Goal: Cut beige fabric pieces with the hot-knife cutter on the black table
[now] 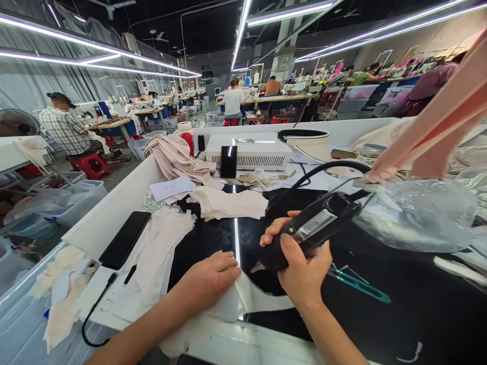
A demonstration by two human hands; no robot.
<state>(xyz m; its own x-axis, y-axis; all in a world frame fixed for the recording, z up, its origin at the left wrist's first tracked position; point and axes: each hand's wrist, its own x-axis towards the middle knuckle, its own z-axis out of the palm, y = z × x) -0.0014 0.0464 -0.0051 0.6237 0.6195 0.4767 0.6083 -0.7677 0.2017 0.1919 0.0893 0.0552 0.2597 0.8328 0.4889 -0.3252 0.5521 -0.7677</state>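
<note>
My right hand (304,263) is wrapped round a black handheld power tool (314,223) with a silver metal plate on its side. The tool is tilted, its rounded black end low and to the left over the table; a thick black cable (323,167) rises from the other end. On the glossy work surface (213,238) rests my left hand (213,279), fingers flat and close together, palm down. A thin pale strip (241,295) lies just below its fingertips. Right of the tool lies a pair of teal thread snips (361,285).
Pale fabric pieces (230,203) lie in stacks beyond and left of my hands. A phone (125,238) lies at the left; another phone (229,161) leans on a white box (247,149). At the right are a clear plastic bag (422,218) and hanging pink fabric (429,116). People sew farther back.
</note>
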